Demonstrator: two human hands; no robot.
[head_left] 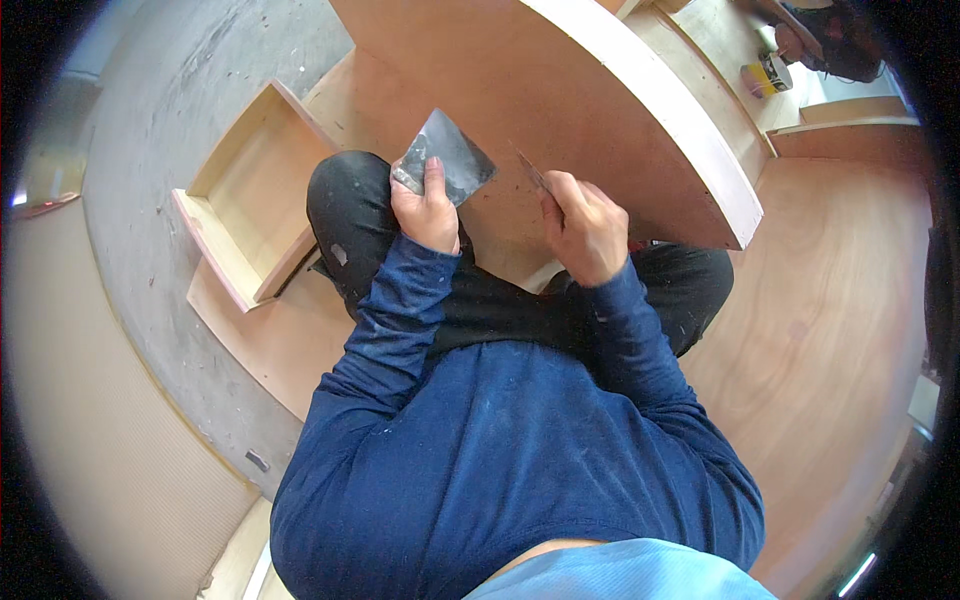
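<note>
Centrally, just above your lap, both of your hands are raised and each has hold of something. Your left hand [427, 205] is closed on the near corner of a flat, four-sided metal plate [462, 163], with the thumb pressed along its upper face and the other fingers mostly hidden beneath. The plate is tilted, one corner pointing away from you, and its grey surface carries paler smears, thickest near your thumb. Your right hand [588, 228] is curled into a loose fist around a thin scraper [530, 169], whose narrow blade pokes out toward the plate without touching it (the blade shows nearly edge-on, and the handle is hidden in your grip).

Beyond your hands stands a large wooden panel [560, 110], its pale edge sweeping from the top down to the right. You sit with your knees apart in dark trousers [350, 210], and the left leg bears a light patch. Just beside your left knee, a shallow wooden tray [227, 258] with raised sides lies tilted, near the grey floor [140, 200]. To your right spreads a broad wooden board [810, 330], with visible grain. Well apart, at the upper right, is a small tin [768, 76] with a yellow side.
</note>
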